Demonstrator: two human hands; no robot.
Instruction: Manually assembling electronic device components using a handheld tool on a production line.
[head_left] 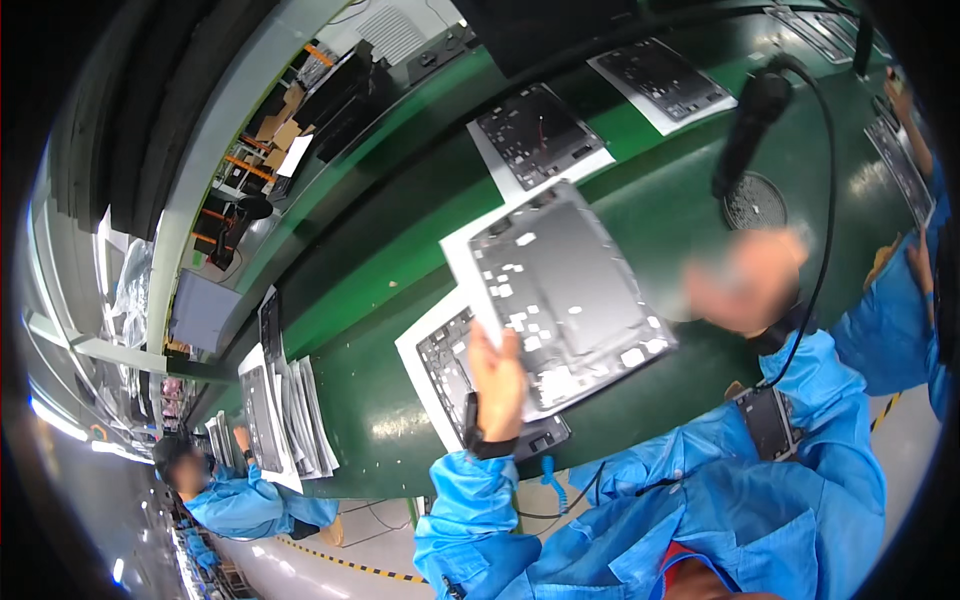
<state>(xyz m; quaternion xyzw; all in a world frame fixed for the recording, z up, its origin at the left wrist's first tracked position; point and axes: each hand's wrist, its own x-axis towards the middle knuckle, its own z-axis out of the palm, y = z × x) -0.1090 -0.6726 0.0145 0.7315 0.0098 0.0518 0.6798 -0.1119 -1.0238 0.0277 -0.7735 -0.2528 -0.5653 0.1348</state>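
Near the middle of the bench, my left hand (497, 385) is closed on the near left edge of a thin grey device housing panel (590, 275). White patches dot this panel, and a white sheet (462, 250) shows along its far left edge. Partly covered by it, a second dark panel (445, 350) lies on another white sheet (420, 345). To the right of the held panel, my right hand (745, 280) is over the bench, smeared by motion. Whether its fingers hold anything is not visible.
Two more panels, a nearer one (540, 135) and a farther one (665, 80), rest at the back on white sheets. A black handheld device (752, 125) with a cable hangs above a round mesh disc (755, 203). Stacked sheets (305, 420) stand at left. Co-workers (240, 495) (890, 320) flank the bench.
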